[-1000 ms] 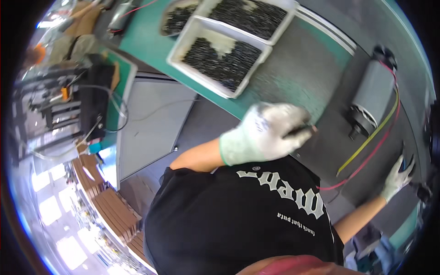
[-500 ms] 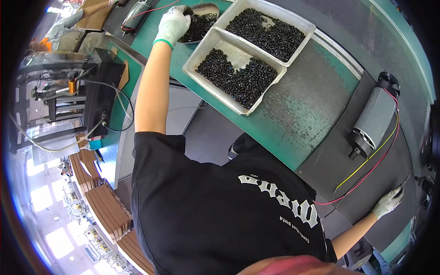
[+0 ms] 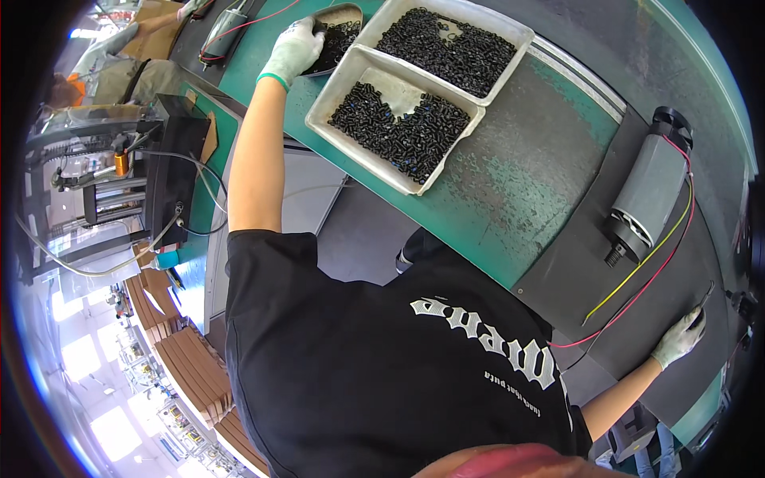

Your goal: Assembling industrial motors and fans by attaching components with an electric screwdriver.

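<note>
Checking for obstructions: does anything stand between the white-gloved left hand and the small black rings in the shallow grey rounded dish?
Nothing visible does: the left hand is at the left edge of the dish, beside the rings. Both pale rectangular trays stand to the dish's right, outside that path.

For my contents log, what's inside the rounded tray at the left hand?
Small black rings; the tray is partly bare. The gloved left hand hides what lies beneath.
</note>
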Motion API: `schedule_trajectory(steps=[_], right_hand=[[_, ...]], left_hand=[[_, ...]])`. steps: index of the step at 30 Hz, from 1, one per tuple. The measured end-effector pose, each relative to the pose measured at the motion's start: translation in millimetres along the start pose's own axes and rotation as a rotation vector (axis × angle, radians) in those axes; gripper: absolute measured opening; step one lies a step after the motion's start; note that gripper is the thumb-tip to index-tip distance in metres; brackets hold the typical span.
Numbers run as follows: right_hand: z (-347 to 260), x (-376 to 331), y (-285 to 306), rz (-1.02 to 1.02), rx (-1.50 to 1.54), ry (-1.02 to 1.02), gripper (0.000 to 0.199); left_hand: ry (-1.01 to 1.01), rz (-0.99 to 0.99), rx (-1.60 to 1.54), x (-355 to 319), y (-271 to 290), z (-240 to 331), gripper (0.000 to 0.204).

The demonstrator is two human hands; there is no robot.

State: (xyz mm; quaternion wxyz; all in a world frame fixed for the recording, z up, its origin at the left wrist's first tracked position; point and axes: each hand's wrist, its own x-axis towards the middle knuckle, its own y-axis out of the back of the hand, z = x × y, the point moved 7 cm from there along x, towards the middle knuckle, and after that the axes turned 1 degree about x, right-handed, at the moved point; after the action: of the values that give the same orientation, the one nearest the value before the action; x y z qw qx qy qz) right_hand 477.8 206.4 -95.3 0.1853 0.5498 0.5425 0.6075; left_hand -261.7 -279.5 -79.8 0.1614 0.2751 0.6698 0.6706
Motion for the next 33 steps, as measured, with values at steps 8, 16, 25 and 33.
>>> schedule_trajectory(steps=[8, 16, 25, 33], right_hand=[[7, 0, -4, 0.001, 0.005, -0.003, 0.058], [12, -1, -6, -0.004, 0.006, -0.016, 0.06], [21, -1, 6, 0.054, 0.036, -0.096, 0.06], [-169, -18, 73, -0.017, 0.893, 0.075, 0.036]], left_hand=[[0.062, 0.075, -0.205, -11, 21, -10, 0.024], [0.214, 0.028, -0.592, -22, 20, -9, 0.019], [0.238, 0.111, -0.858, -41, 36, 21, 0.025], [0.031, -0.337, -1.611, -163, 88, 349, 0.021]])
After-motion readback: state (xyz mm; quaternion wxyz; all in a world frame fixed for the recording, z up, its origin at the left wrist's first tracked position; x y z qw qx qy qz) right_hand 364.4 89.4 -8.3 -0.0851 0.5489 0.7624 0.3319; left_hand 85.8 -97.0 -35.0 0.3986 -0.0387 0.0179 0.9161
